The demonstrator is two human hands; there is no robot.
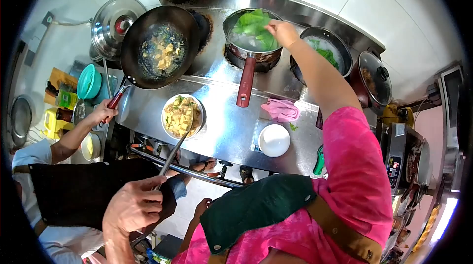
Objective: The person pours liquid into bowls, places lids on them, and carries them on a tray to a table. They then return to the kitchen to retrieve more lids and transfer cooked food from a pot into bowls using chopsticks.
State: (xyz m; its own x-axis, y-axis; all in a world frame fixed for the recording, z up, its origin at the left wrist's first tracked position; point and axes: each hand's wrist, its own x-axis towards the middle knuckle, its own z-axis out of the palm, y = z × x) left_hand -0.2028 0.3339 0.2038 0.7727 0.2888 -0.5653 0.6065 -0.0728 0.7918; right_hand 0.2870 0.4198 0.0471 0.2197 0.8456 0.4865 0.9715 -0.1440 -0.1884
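Note:
My right hand [284, 33] reaches over a saucepan [248, 56] with a red handle and pinches green leaves [254, 22]. The leaves hang into the pan, over pale, steaming liquid. My left hand [202, 208] hangs low beside my apron, below the counter edge; its fingers are too small and shadowed to read. Right of the saucepan stands a frying pan [347, 57] with green leaves in whitish liquid. A co-worker's one hand [104, 112] holds the handle of a tilted wok [133, 42]; the other [133, 207] grips a long metal utensil [172, 154] dipping into a bowl of cubed food [167, 127].
On the steel counter [221, 131] lie a pink cloth [281, 110], a white bowl [274, 140] and a green-handled tool [319, 160]. A lidded pot [363, 86] stands right of the burners. Left are a turquoise basin [89, 82] and a yellow jug [50, 123].

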